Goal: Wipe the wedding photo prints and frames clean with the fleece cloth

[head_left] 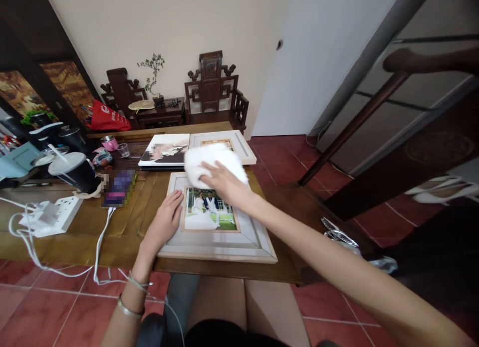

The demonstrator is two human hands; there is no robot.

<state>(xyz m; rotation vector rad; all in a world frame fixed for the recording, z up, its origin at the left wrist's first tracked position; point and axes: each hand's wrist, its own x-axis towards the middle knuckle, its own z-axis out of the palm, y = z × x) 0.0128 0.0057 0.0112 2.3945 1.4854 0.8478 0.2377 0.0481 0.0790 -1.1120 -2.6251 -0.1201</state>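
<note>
A white picture frame (220, 245) lies flat near the table's front edge, with a photo (209, 215) of two people in its middle. My left hand (169, 217) rests along the left border of this frame, fingers stretched out. Over the far part of the frame, my right hand (220, 180) holds a fluffy white cloth (200, 162), fingers pressed on top. The cloth covers the upper border and is slightly blurred. Behind it lie a second white frame (245, 147), partly hidden, and a white-edged picture panel (164, 147).
On the wooden table (145, 252) at left are a phone (118, 187) with a white cable, a power strip (60, 217) and a lidded drink cup (77, 172) with a straw. A pink cup (109, 143) stands farther back. Dark wooden chairs (211, 87) line the wall.
</note>
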